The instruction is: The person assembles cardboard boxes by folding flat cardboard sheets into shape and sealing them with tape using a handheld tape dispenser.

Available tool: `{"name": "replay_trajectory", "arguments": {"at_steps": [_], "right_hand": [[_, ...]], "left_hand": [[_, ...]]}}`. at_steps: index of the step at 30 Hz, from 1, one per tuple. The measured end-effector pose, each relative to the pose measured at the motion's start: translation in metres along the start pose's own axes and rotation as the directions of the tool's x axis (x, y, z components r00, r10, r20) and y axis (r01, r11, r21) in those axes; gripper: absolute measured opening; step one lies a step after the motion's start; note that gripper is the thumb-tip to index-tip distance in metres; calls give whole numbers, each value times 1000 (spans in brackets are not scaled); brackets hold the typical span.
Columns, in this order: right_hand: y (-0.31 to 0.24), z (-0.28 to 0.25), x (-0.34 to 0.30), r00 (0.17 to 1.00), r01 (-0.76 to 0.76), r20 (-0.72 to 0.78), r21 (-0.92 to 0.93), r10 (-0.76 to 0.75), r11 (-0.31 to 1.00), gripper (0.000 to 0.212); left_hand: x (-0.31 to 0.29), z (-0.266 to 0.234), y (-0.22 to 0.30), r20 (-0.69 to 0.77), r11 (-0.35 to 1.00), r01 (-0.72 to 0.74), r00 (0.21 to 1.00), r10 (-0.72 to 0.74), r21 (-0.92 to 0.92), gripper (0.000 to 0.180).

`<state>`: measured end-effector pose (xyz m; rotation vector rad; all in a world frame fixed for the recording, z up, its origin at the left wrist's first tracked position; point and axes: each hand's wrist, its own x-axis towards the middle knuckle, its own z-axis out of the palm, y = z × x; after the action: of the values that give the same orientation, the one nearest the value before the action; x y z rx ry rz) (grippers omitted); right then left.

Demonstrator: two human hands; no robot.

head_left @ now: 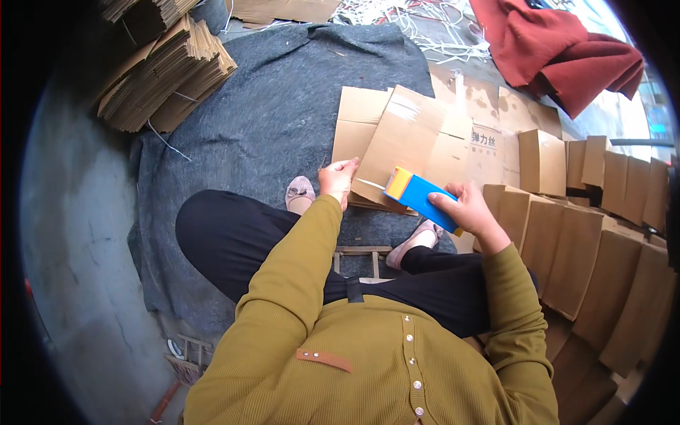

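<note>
My right hand (467, 210) is wrapped round a blue box-shaped tool with a yellow end (428, 201), thumb on top. From that yellow end a thin white strip (371, 183) sticks out toward my left hand (338, 180). The left fingers are pinched together beside the edge of a flat cardboard sheet (404, 134); what they hold, if anything, I cannot make out. That sheet lies tilted on other flat cardboard pieces (352, 113) on the ground in front of me.
Folded cardboard cartons (559, 241) stand in rows close on my right. Bundled flat cardboard (159, 78) is stacked at the far left on a dark cloth (241, 120). A red cloth (545, 57) and loose white strips (425, 25) lie at the back.
</note>
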<state>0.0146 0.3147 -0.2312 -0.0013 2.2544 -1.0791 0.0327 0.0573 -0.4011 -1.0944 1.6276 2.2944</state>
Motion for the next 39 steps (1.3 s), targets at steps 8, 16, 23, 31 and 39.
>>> {"name": "replay_trajectory", "arguments": {"at_steps": [8, 16, 23, 31, 39], "right_hand": [[1, -6, 2, 998, -58, 34, 39, 57, 998, 43], [8, -9, 10, 998, -62, 35, 30, 61, 998, 42], [10, -7, 11, 999, -49, 20, 8, 49, 999, 43], [8, -11, 11, 997, -59, 55, 30, 58, 998, 38], [-7, -20, 4, 989, -86, 121, 28, 82, 996, 48]], "left_hand": [[6, -6, 0, 60, 995, 96, 994, -95, -9, 30], [13, -4, -2, 171, 930, -191, 975, 142, 313, 37], [9, -12, -8, -233, 656, -21, 926, 297, 755, 33], [-92, -3, 9, 694, -105, -870, 305, 652, 481, 28], [-80, -3, 10, 702, -156, -882, 235, 672, 444, 6]]}}
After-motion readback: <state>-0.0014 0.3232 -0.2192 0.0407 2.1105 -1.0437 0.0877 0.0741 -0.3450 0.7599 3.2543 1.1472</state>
